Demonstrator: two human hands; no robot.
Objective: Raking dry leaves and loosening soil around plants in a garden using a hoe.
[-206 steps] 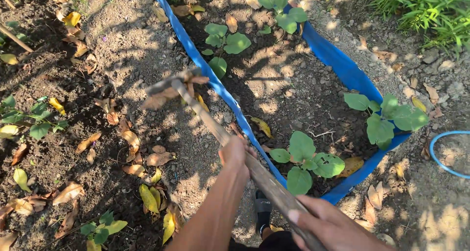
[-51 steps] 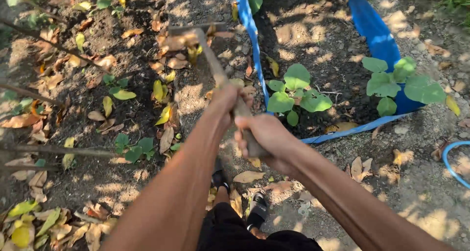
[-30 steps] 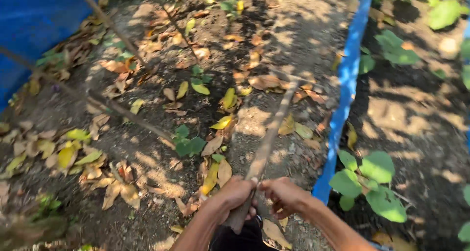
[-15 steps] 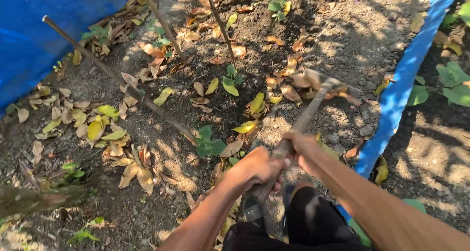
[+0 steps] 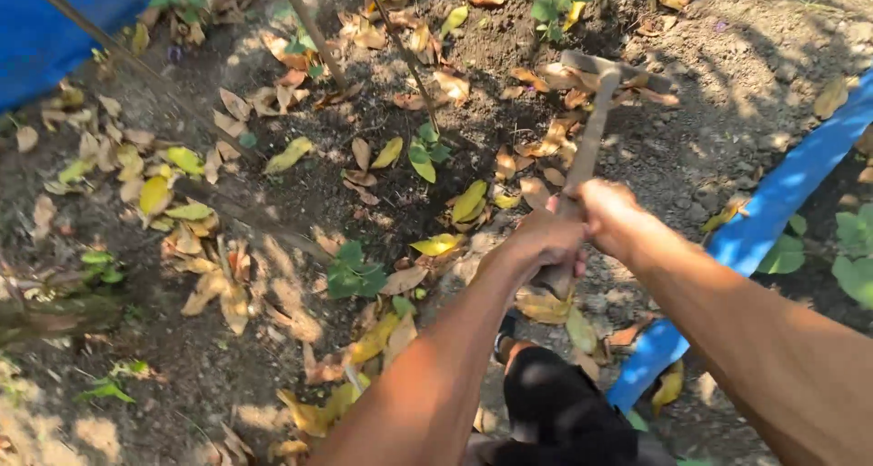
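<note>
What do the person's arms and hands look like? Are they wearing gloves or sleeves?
No gloves and no sleeves. Both forearms are bare all the way up to where the picture ends, and the left hand and right hand are bare too. No watch, ring or bracelet shows on either one. Patches of sunlight and leaf shadow fall across the arms.

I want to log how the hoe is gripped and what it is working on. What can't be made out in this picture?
- Hoe handle end, head view: hidden inside the left hand and right hand.
- Hoe blade: partly hidden among dry leaves, so its edge is unclear.
- Foot: mostly hidden by the left arm and deep shade.
- Blue bed edge: cut off by the right arm and the frame edge.
</note>
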